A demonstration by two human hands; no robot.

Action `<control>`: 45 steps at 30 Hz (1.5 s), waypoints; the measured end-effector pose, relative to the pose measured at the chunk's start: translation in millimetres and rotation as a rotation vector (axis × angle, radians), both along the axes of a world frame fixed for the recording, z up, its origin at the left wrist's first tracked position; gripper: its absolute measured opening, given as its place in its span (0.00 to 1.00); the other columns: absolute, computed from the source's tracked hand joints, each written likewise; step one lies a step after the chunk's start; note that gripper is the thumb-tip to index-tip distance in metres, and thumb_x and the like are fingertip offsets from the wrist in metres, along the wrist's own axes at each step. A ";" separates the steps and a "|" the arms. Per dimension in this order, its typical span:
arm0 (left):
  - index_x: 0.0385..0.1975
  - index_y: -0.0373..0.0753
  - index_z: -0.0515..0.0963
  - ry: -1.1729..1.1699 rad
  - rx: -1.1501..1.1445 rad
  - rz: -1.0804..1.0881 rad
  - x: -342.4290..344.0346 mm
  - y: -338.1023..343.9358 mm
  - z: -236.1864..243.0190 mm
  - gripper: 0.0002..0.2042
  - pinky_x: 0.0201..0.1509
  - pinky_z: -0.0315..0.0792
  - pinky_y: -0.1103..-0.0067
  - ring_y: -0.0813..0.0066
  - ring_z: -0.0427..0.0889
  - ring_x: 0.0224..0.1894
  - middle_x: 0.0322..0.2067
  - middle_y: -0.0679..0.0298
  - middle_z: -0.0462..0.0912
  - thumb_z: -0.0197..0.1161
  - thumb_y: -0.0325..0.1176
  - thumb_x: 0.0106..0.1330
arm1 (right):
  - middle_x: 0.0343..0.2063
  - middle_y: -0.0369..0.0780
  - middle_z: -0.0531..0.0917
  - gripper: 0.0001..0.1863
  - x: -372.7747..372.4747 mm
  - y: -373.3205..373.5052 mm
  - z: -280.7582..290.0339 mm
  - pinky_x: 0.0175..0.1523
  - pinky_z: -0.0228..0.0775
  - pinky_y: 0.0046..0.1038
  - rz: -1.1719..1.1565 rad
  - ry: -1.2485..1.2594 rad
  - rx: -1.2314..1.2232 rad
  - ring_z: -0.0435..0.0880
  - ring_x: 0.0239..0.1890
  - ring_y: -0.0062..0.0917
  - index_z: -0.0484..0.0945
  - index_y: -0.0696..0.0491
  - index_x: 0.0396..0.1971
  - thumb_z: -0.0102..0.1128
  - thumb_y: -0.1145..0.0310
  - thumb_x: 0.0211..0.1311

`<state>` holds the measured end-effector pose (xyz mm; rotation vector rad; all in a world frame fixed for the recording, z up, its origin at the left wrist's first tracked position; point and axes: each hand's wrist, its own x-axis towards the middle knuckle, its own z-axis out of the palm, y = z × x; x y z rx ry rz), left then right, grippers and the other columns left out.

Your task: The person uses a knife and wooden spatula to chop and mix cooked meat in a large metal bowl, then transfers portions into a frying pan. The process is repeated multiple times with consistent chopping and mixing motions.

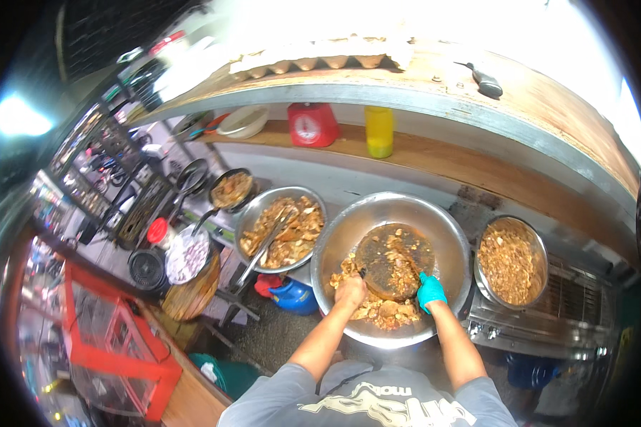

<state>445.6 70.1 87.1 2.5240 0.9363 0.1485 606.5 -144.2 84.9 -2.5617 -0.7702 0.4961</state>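
Chopped food [388, 313] is found in the large steel bowl [449, 249], on and around a dark round board [374, 249]. The ungloved left hand [350, 292] and gloved right hand [431, 290] are seen at opposite sides of the board, fingers curled; what is gripped cannot be told. If the board were pressed unevenly, it could be tipped and pieces scattered, possibly toward the filled steel pan [480, 282] just beside. Contamination by bare skin is judged possible.

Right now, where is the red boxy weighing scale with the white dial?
In the head view, the red weighing scale is above centre on the lower wooden shelf, right of the round whitish bowl and left of the yellow cylindrical container.
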 end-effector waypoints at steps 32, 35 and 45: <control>0.39 0.28 0.74 0.051 -0.027 -0.206 -7.2 12.9 17.9 0.18 0.43 0.76 0.53 0.39 0.83 0.36 0.31 0.38 0.83 0.56 0.42 0.69 | 0.36 0.50 0.79 0.29 -96.1 -22.6 12.6 0.38 0.77 0.41 -0.039 -0.293 -0.262 0.82 0.34 0.42 0.63 0.60 0.63 0.51 0.74 0.60; 0.39 0.28 0.74 0.063 0.011 -0.264 -12.3 4.8 14.1 0.18 0.42 0.76 0.52 0.38 0.83 0.34 0.28 0.38 0.82 0.57 0.42 0.68 | 0.35 0.49 0.79 0.27 -98.3 -25.2 9.1 0.36 0.77 0.40 -0.031 -0.289 -0.261 0.82 0.34 0.41 0.65 0.61 0.60 0.52 0.75 0.59; 0.39 0.29 0.74 -0.018 0.022 -0.150 -9.2 -4.7 21.7 0.19 0.43 0.76 0.53 0.35 0.82 0.36 0.31 0.36 0.82 0.55 0.45 0.69 | 0.32 0.46 0.79 0.23 -107.8 -26.4 7.4 0.32 0.76 0.38 -0.052 -0.365 -0.216 0.82 0.32 0.37 0.69 0.60 0.56 0.52 0.76 0.59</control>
